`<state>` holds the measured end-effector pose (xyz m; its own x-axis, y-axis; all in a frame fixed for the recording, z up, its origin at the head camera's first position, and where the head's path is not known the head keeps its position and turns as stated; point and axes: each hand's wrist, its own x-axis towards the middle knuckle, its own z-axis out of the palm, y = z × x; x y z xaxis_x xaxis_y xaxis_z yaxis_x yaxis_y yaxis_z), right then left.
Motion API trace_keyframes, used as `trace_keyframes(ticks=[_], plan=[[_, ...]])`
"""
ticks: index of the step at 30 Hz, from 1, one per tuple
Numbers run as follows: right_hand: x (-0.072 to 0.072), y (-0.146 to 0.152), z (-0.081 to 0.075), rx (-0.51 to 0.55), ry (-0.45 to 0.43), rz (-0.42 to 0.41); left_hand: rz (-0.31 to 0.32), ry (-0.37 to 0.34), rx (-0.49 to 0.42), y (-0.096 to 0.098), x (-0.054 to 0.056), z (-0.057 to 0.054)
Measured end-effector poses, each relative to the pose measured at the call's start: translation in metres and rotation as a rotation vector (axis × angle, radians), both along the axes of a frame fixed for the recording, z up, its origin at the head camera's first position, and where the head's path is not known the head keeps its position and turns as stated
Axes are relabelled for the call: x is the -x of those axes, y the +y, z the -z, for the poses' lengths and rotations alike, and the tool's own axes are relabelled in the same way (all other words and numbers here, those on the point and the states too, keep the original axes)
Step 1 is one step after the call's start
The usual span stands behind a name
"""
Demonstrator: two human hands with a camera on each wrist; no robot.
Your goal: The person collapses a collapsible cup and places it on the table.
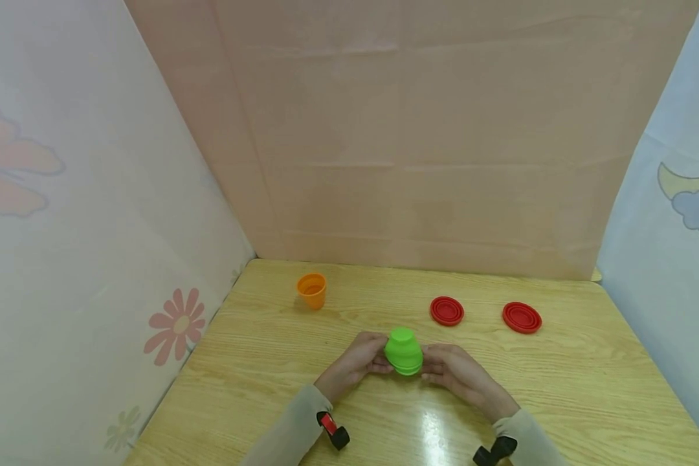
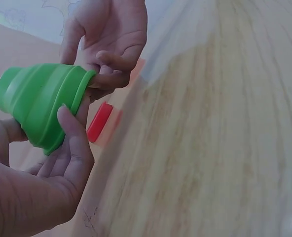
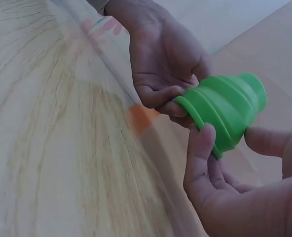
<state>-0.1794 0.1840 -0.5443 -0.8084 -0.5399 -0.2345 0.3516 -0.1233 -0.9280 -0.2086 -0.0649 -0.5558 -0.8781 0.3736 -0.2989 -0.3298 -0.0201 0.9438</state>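
A green collapsible cup (image 1: 404, 351) with stepped rings is held between both hands above the table, its narrow base up and its wide rim down. From the left side my left hand (image 1: 362, 360) grips it, fingers curled at the rim. On the opposite side my right hand (image 1: 457, 373) pinches the cup with thumb and fingers. In the left wrist view the green cup (image 2: 47, 101) lies sideways, fingers of both hands around its rim. The right wrist view has the cup (image 3: 225, 111) drawn out in steps, with fingertips tucked at the rim.
An orange cup (image 1: 312, 290) stands upright at the back left of the wooden table (image 1: 256, 388). Two flat red collapsed cups, one nearer the middle (image 1: 446, 311) and another (image 1: 521, 318) further right, lie beyond the hands. Cloth-covered walls (image 1: 413, 142) enclose the back and sides.
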Motion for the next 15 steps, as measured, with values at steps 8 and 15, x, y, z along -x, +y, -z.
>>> trace_keyframes(ticks=[8,15], plan=[[-0.004,-0.015,-0.006,-0.124,0.066,0.118,-0.091,0.039,0.029,0.006,-0.005,0.003],[-0.005,-0.022,-0.002,-0.255,0.088,0.201,-0.086,0.013,0.027,0.008,-0.008,0.006]])
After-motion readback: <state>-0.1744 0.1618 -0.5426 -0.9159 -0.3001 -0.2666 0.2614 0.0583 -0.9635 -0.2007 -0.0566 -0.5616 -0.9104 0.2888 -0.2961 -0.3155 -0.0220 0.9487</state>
